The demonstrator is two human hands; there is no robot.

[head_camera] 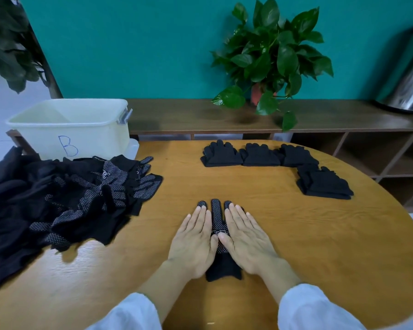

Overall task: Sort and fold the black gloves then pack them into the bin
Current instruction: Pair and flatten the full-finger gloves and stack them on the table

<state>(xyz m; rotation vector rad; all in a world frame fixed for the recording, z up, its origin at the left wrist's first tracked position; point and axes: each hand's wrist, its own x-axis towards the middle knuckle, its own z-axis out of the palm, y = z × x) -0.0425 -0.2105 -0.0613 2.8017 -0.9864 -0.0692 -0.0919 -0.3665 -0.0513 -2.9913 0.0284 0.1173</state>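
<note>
A black dotted glove [217, 214] lies flat on the wooden table in front of me, fingers pointing away. My left hand [194, 241] and my right hand [246, 236] press flat on it side by side, palms down, fingers straight and together, covering most of it. A big loose heap of black gloves [65, 203] sprawls over the table's left side. Several folded glove stacks sit at the far right: a row of three [258, 154] and one nearer [322, 183]. The pale plastic bin [72, 127] marked "B" stands at the far left, behind the heap.
The oval table's [296, 234] edge curves round on the right. Behind it runs a dark wooden shelf unit [188, 115] holding a potted plant [272, 58] and a metal kettle [408, 86]. A teal wall backs the scene.
</note>
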